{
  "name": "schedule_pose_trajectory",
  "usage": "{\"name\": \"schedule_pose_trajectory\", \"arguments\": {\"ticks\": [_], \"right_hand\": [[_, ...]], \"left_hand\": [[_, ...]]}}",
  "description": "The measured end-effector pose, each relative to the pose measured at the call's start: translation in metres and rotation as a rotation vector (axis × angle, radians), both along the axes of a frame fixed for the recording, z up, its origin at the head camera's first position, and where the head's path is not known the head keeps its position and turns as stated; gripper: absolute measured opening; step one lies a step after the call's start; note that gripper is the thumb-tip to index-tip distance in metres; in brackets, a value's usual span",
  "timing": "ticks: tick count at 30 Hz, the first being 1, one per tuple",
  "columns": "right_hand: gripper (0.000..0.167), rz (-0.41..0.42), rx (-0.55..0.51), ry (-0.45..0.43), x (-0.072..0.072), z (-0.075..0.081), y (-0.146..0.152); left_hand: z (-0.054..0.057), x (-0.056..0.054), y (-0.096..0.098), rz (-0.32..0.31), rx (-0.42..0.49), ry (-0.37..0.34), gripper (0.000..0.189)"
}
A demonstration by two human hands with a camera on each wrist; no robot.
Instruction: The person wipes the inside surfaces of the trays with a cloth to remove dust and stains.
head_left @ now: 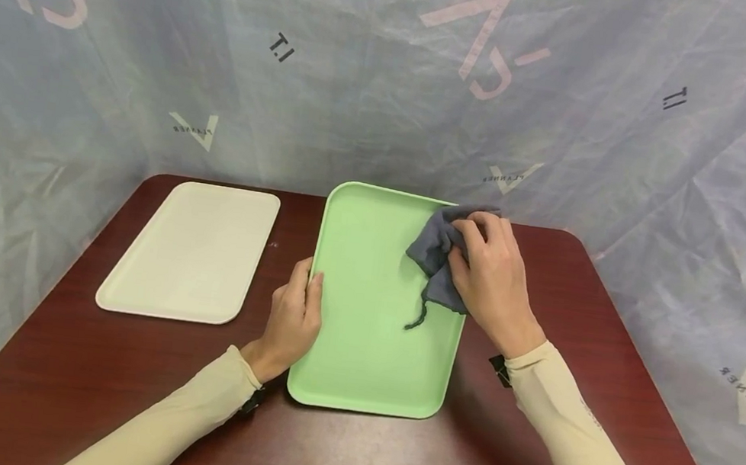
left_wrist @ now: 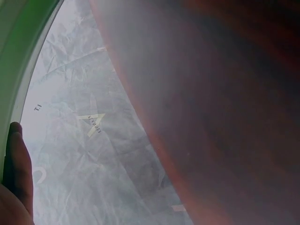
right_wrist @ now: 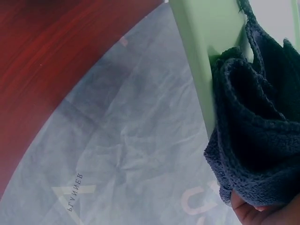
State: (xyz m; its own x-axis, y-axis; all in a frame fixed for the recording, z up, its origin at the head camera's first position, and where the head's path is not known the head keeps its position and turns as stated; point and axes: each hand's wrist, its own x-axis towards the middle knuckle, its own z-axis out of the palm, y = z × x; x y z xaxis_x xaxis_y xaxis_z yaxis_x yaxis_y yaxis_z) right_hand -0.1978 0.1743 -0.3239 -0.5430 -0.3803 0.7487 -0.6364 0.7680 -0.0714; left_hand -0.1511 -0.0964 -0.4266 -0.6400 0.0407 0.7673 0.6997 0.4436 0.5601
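A green tray (head_left: pixel 369 324) is held tilted up over the table, its inner face toward me. My left hand (head_left: pixel 293 323) grips its left edge, thumb on the front side and the other fingers mostly hidden behind. At the upper right of the tray my right hand (head_left: pixel 493 281) pinches a bunched dark grey cloth (head_left: pixel 432 245), which lies against the tray's right edge. A thin cord or loop dangles from the cloth. In the right wrist view, the cloth (right_wrist: pixel 262 136) folds over the rim of the tray. The left wrist view catches only the tray's edge (left_wrist: pixel 18 70) and some fingers.
A white tray (head_left: pixel 194 254) lies flat on the left of the dark red-brown table (head_left: pixel 190 380). Grey printed sheeting (head_left: pixel 361 93) hangs behind the table and along both sides.
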Motion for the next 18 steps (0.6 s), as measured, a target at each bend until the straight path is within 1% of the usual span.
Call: {"name": "schedule_pose_trajectory", "arguments": {"ticks": [4, 9, 18], "right_hand": [[0.019, 0.0, -0.001, -0.003, 0.0, -0.003, 0.0], [0.022, 0.01, 0.004, -0.018, 0.002, -0.007, -0.004], [0.022, 0.067, -0.04, -0.013, 0.001, -0.013, -0.016]], "left_hand": [[0.002, 0.0, -0.001, -0.007, 0.0, -0.007, 0.028], [0.002, 0.001, -0.002, -0.004, 0.005, -0.021, 0.029], [0.005, -0.001, -0.003, -0.007, 0.008, -0.032, 0.029]]}}
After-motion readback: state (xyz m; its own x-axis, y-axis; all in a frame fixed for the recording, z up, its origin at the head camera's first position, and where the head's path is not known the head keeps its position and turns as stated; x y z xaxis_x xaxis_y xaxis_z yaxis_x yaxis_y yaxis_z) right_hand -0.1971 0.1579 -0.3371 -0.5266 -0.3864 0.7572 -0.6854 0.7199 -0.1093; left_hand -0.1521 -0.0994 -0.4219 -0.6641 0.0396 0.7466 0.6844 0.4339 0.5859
